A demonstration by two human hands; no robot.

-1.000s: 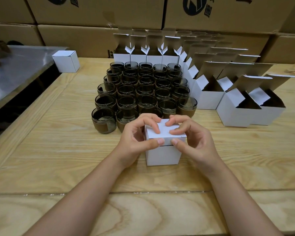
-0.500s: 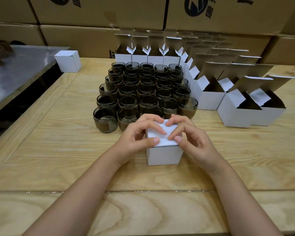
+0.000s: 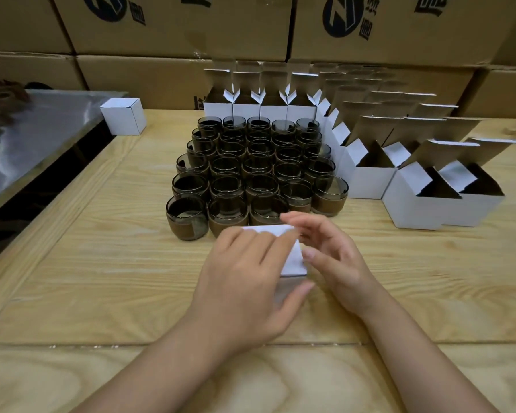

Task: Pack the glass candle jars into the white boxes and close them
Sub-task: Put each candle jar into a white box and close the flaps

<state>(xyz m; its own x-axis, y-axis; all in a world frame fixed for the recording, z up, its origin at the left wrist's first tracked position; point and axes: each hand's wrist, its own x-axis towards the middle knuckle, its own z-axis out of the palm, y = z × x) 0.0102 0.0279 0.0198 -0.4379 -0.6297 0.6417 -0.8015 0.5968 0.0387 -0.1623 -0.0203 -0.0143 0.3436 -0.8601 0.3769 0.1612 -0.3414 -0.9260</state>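
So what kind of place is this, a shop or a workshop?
Most likely a packing area in a warehouse or small factory: brown cartons are stacked along the back, dozens of identical glass jars stand in a grid on the wooden table, and rows of open white boxes wait beside them.

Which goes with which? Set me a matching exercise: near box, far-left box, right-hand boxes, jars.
1 near box
2 far-left box
3 right-hand boxes
4 jars

a flaps up
b under the left hand
c closed, alone by the metal surface
d unpacked, in tight rows

Pairs: 1-b, 2-c, 3-a, 4-d
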